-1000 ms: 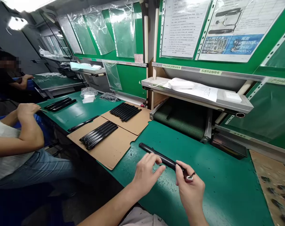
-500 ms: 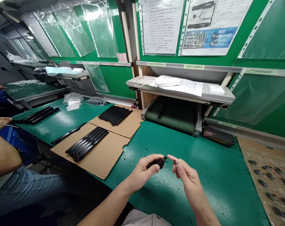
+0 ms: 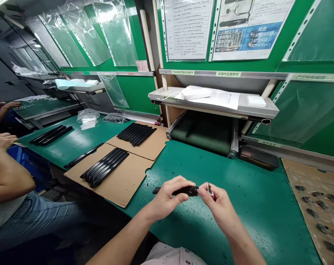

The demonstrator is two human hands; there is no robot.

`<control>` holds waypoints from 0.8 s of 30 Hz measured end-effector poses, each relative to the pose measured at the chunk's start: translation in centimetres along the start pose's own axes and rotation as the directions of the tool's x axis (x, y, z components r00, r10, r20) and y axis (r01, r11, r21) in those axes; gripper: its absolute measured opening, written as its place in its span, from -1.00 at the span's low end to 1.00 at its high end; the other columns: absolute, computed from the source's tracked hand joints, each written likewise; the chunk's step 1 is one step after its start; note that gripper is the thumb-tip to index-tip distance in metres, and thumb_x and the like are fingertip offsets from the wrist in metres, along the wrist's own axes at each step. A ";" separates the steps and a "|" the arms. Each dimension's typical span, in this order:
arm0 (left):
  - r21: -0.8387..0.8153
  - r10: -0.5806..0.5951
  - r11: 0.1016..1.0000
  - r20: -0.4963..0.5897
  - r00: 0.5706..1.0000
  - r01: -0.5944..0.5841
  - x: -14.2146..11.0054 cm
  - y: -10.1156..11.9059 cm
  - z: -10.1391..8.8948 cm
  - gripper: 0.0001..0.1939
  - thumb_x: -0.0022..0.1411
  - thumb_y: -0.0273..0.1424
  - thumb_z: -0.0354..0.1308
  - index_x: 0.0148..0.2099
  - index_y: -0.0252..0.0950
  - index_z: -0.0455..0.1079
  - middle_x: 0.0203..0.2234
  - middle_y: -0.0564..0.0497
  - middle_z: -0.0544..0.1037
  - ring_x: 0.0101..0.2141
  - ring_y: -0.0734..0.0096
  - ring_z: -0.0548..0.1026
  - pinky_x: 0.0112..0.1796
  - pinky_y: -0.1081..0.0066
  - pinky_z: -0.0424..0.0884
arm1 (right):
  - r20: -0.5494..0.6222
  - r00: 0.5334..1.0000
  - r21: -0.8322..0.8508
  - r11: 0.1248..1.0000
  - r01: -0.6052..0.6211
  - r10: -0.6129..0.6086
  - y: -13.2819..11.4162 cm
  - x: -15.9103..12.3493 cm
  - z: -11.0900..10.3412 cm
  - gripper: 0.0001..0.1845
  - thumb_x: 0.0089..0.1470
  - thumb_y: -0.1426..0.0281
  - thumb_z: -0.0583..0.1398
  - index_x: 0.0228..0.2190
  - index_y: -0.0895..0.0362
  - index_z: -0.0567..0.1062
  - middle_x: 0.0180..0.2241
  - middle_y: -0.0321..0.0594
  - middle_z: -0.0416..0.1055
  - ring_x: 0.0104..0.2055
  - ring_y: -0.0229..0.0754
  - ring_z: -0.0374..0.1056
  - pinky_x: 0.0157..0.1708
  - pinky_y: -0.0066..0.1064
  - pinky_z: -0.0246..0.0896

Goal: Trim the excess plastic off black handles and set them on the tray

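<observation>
My left hand (image 3: 168, 197) is closed around a long black plastic strip (image 3: 183, 191), held level just above the green table mat (image 3: 252, 206). The strip's left end pokes out past my knuckles. My right hand (image 3: 215, 200) pinches a small tool with a red tip (image 3: 210, 190) against the strip's right end. Both hands meet near the front middle of the mat.
Two brown cardboard sheets (image 3: 122, 180) to the left carry rows of black strips (image 3: 106, 170) (image 3: 137, 133). A small conveyor (image 3: 204, 134) runs under a grey shelf (image 3: 211, 103) behind. A bagged tray of dark parts (image 3: 316, 206) lies at right. A seated co-worker's arm (image 3: 6, 173) is at far left.
The strip has turned from pointing away to lying level across my hands. My right hand has closed in on its right end. The view shifted slightly.
</observation>
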State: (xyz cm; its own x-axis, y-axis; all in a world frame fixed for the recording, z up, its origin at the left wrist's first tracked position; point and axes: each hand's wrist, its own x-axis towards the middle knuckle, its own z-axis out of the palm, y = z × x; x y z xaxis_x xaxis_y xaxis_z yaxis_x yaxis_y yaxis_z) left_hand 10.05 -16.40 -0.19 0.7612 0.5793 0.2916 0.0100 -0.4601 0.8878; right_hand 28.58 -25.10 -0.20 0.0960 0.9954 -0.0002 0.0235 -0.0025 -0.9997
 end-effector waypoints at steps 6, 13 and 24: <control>0.349 0.183 0.918 0.044 0.982 -0.187 0.2 0.0 0.0 -0.63 0.35 -0.28 0.03 0.16 -0.22 0.34 -0.16 -0.13 0.50 -0.16 0.25 0.43 -0.14 0.27 0.34 | 0.067 0.998 0.055 0.998 0.013 -0.017 0.4 0.2 0.0 -0.44 0.08 -0.05 0.18 -0.66 0.13 0.28 -0.66 -0.42 -0.04 -0.56 -0.34 -0.14 -0.54 -0.40 -0.24; 0.121 0.010 0.993 -0.108 0.994 0.003 0.0 0.4 -2.0 -0.68 0.33 -0.31 0.07 0.10 -0.20 0.39 -0.17 -0.11 0.48 -0.19 0.30 0.43 -0.18 0.32 0.36 | -0.073 0.984 0.227 0.963 -0.142 0.162 2.1 -0.2 -0.8 -0.56 0.07 -0.02 0.23 -0.34 0.12 0.38 -0.60 -0.47 -0.06 -0.57 -0.38 -0.20 -0.58 -0.46 -0.26; -0.751 -0.157 0.614 0.185 0.970 0.243 2.0 1.8 0.3 -0.58 0.14 -0.15 0.27 -0.06 -0.36 0.47 -0.42 -0.08 0.50 -0.47 0.42 0.45 -0.33 0.34 0.40 | 0.294 0.925 0.650 0.660 -0.378 0.240 1.8 -1.6 2.2 -0.22 0.08 -0.28 -0.13 -0.28 0.13 0.45 -0.45 -0.31 0.14 -0.53 -0.38 -0.10 -0.61 -0.54 -0.25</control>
State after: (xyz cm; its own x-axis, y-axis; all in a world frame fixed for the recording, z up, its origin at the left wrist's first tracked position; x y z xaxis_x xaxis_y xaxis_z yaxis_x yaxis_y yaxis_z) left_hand 11.82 -16.26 1.90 0.8570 0.5094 0.0778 -0.2959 0.3630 0.8836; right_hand 26.23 -26.47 -2.05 -0.1982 0.9485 -0.2472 -0.6673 -0.3153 -0.6747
